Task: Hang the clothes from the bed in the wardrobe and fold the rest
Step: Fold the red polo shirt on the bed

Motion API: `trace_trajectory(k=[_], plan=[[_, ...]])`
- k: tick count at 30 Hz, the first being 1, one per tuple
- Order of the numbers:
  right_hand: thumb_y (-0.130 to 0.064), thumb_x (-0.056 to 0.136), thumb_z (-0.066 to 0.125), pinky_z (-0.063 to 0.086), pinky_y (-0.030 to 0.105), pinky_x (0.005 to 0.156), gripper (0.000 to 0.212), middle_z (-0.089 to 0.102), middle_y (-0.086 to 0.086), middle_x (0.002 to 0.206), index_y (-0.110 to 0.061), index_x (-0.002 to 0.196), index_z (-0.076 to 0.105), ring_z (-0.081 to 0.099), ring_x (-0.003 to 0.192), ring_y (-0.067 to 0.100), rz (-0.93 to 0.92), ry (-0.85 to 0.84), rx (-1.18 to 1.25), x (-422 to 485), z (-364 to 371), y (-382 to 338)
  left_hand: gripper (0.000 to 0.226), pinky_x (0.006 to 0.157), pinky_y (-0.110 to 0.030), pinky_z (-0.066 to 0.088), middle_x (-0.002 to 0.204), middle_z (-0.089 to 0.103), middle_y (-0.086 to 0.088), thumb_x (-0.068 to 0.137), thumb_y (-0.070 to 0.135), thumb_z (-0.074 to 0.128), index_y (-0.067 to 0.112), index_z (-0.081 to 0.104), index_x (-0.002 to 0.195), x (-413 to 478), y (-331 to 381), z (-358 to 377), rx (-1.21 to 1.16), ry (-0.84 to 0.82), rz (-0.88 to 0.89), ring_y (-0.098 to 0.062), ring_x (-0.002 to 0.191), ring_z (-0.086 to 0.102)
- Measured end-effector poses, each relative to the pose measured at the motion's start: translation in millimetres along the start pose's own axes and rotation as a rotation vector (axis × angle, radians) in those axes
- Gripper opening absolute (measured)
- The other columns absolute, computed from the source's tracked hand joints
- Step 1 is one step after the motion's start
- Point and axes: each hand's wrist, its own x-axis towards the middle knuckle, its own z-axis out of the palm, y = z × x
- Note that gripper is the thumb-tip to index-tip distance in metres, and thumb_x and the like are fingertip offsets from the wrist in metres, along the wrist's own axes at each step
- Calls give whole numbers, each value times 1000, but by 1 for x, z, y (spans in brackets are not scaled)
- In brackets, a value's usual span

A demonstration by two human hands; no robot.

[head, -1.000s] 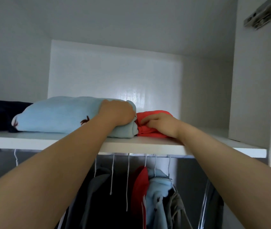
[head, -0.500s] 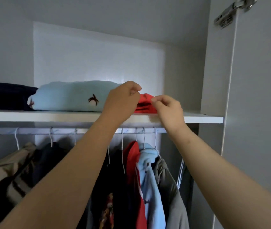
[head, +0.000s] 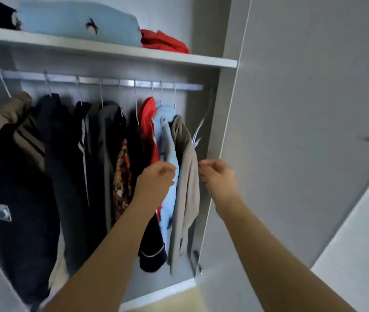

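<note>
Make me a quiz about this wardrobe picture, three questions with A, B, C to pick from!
1. Where does the folded red garment lie?
A. On the shelf, right of the light blue garment
B. On the wardrobe floor
C. On a hanger

2. What colour is the garment hanging farthest right on the rail?
A. Yellow
B. Grey-beige
C. Green

3. The light blue garment on the shelf is...
A. Folded and lying flat
B. Hung on a hanger
C. Draped down over the shelf edge

Answers:
1 A, it sits on the shelf at the blue one's right end.
2 B, the last piece of clothing before the bare hangers is grey-beige.
3 A, it lies as a neat flat bundle on the board.
</note>
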Motion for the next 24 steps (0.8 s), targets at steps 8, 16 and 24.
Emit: trace_trajectory(k=[8,16,24], plan=[[-7,88,48,42,19,60,17,59,0,76,-11,94,63,51,67,11,386,-23,-90,-188,-71,78,17,52,-18,41,70,62,0,88,8,55,19,63,77,-189,-62,29,-29,-168,-430,-9,60,58],[-12,87,47,38,21,54,17,61,-3,82,-20,87,62,53,71,14,636,208,-72,-378,-128,110,14,67,-25,48,91,67,2,90,17,51,25,63,87,-349,-74,29,94,-488,-452,-14,83,66],[-10,86,46,36,21,52,18,59,-3,77,-21,84,61,51,67,14,836,476,-22,-581,-186,113,19,65,-26,46,82,66,3,88,13,51,24,64,79,-531,-65,38,224,-828,-460,-10,71,64]])
